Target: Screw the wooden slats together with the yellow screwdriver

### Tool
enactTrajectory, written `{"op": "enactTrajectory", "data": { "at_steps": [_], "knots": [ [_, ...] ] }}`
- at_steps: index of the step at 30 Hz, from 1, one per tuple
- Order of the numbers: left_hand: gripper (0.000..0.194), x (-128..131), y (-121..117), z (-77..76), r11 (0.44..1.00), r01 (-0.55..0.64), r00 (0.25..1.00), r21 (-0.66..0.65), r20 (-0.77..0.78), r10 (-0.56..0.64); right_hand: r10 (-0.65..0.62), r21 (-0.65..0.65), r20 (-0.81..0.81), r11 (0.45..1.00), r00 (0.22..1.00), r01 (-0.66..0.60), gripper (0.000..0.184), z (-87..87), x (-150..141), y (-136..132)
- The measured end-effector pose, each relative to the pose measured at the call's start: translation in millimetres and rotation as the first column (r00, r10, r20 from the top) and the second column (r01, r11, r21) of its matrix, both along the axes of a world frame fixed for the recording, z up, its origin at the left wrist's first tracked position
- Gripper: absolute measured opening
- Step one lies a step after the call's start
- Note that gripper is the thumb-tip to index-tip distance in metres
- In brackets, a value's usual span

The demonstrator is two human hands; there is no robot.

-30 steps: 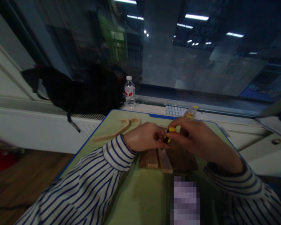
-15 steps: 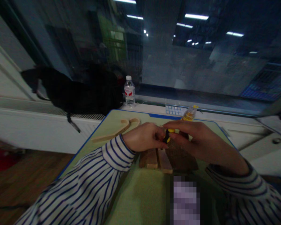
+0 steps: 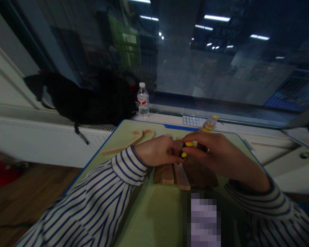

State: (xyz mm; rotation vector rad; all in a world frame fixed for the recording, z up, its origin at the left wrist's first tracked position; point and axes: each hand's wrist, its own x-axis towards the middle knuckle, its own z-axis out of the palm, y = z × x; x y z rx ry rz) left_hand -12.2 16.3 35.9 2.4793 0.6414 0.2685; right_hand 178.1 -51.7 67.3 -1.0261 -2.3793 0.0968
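My right hand [image 3: 213, 151] is closed with thumb and fingertips around the yellow-and-black handle [image 3: 189, 144] of what looks like a screwdriver; its tip is hidden. Right against it, my left hand [image 3: 158, 150] is pinched, its fingertips touching or nearly touching the handle; whatever they hold is hidden. Below both hands lie two narrow wooden strips, a left strip [image 3: 168, 175] and a right strip [image 3: 182, 178], side by side on a brown board [image 3: 202, 173]. The hands cover the strips' far parts. Two curved wooden pieces [image 3: 137, 137] rest on the table left of my left hand.
The light green table [image 3: 149, 212] has a blue edge. Behind it, a water bottle [image 3: 143, 101] and a black bag [image 3: 92, 103] stand on the sill below a window. A clear bottle with yellow contents [image 3: 209, 124] is at the table's far edge. A pixelated patch covers the front.
The handle has turned a little in my right fingers, so its yellow and black patches show differently. My right fingers have shifted slightly; my left hand stays nearly in place.
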Motion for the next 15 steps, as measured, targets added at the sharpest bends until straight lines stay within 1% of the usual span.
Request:
{"op": "enactTrajectory", "data": {
  "at_steps": [4,8,12,15],
  "knots": [
    [0.016,0.5,0.1,1.5,0.999,0.033,0.999,-0.017,-0.011,-0.033,-0.021,0.021,0.005,1.000,1.000,0.021,0.016,0.9,-1.6,-0.3],
    [0.015,0.7,-0.2,3.6,0.998,0.049,0.999,-0.032,-0.018,-0.049,-0.031,0.012,0.006,0.999,1.000,0.031,0.016,0.8,-2.9,-0.2],
    [0.015,0.4,0.1,3.2,1.000,0.015,1.000,-0.025,-0.006,-0.015,-0.035,-0.003,0.016,0.999,0.999,0.035,0.017,0.6,-1.9,-0.1],
    [0.020,1.2,0.1,2.6,0.999,-0.036,0.999,-0.011,0.030,0.036,-0.049,0.001,0.030,0.999,0.998,0.049,0.017,0.3,-0.2,-0.3]
  ]
}}
